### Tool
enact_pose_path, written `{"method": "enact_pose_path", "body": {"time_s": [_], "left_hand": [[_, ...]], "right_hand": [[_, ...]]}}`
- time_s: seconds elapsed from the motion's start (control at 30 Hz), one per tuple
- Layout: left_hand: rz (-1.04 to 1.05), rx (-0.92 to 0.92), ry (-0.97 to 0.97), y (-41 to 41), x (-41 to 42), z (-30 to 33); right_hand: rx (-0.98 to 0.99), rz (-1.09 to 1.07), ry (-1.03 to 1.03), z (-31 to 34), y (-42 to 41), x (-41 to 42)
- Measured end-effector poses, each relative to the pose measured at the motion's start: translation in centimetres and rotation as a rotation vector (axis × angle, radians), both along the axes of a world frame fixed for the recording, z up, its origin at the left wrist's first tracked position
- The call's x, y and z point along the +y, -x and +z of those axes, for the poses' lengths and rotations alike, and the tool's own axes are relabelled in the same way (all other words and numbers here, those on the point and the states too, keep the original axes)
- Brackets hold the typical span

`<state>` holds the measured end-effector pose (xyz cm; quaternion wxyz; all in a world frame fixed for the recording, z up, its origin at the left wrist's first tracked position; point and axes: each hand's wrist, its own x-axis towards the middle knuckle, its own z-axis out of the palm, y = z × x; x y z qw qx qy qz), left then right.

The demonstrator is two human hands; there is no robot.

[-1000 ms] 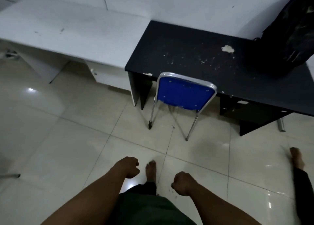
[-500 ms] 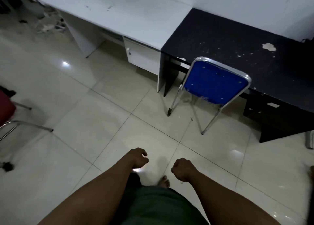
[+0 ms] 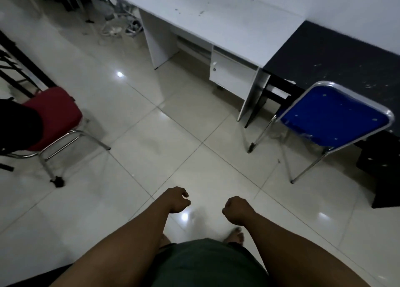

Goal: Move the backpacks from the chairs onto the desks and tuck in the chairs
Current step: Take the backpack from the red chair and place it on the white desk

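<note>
Both hands empty, the left hand (image 3: 177, 200) loosely curled and the right hand (image 3: 236, 208) fisted, a dark backpack (image 3: 18, 126) slumps on the red chair (image 3: 57, 111) at left, probably soft and floppy, best lifted by its top toward the white surface (image 3: 216, 20).

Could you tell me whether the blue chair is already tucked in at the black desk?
Yes, the blue chair stands with its seat under the black desk, only its backrest showing.
</note>
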<state>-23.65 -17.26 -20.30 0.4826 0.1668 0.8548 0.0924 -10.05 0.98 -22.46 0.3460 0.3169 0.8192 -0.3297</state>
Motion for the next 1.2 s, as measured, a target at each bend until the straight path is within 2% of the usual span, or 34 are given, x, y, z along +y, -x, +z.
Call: {"method": "enact_pose_path", "body": {"time_s": [0.23,0.43,0.8,1.0,1.2], "left_hand": [[0.076,0.016,0.060,5.1,-11.9,-0.6],[0.135,0.012,0.096,7.9,-19.1,-1.2],[0.261,-0.012,0.030,15.3,-21.8,-0.6],[0.371,0.030,0.012,22.3,-23.3,0.9],[0.490,0.029,0.002,25.8,-25.3,0.8]], "right_hand": [[-0.023,0.069,0.039,0.0,6.1,-11.6],[-0.040,0.148,0.006,0.1,10.2,-16.4],[-0.079,0.271,-0.038,-1.2,20.2,-18.4],[-0.019,0.372,-0.034,-0.6,28.4,-19.5],[0.013,0.488,-0.049,0.2,34.8,-20.6]]}}
